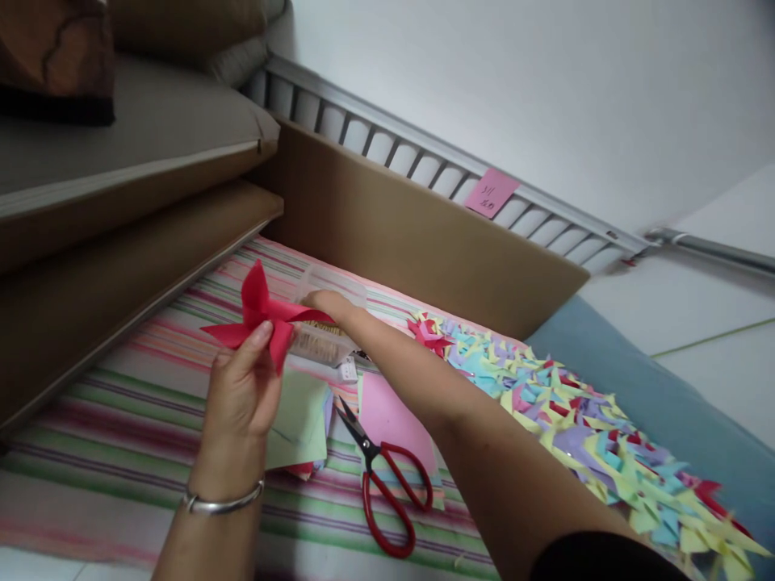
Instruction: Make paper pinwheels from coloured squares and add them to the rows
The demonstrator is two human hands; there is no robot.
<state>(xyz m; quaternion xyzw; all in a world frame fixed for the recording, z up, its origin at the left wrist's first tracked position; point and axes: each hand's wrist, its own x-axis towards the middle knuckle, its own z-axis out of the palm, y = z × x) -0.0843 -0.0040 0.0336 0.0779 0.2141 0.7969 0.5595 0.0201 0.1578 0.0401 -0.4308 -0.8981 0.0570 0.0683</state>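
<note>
White wall (545, 89) is filling the far side of the room, and below it a striped cloth (139, 403) is spreading out as the working surface. Behind, a tan board (393, 210) is standing against the radiator (375, 149), perhaps screening it off. Along the right, a long heap of paper pinwheels (557, 411) is lying, probably set aside so no elbow is crushing those points. Nearer, a pink-topped paper stack (387, 403) and a green-topped paper stack (299, 420) are lying flat, presumably for easy taking. Red-handled scissors (369, 449) are overlapping the pink pile, handles facing the person, apparently handy for picking up. Just beyond, a clear plastic box (336, 355) is sitting within reach.

And look, the red paper pinwheel (263, 308)! It's being held above the cloth, near the box, with the left hand (245, 387) pinching it, thumb pressing close to its centre, likely keeping the folds from springing loose. The right hand (330, 303) is hanging at the box, its fingers hiding behind a red blade; I'm not managing to tell whether they're gripping anything. Tiny gold-coloured pieces (320, 328) are showing inside, too blurred for naming.
</note>
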